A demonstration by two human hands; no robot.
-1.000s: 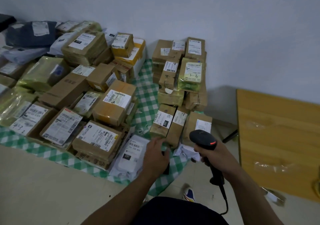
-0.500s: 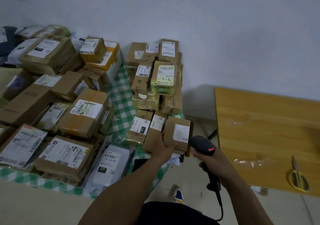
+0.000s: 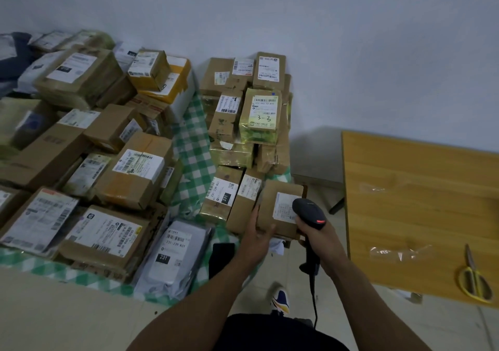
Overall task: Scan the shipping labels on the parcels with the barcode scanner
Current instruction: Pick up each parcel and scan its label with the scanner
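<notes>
scanner (image 3: 309,213) head aimed at box label (image 3: 284,207), handle down in rt hand (image 3: 320,236)

The person wore a dark, near-black garment (image 3: 278,333) across the lap at the bottom edge of the view and a sneaker (image 3: 280,300) patterned in blue, white and yellow-orange, and both forearms were bare right down to the left hand (image 3: 256,240) and the right hand (image 3: 322,233).
</notes>
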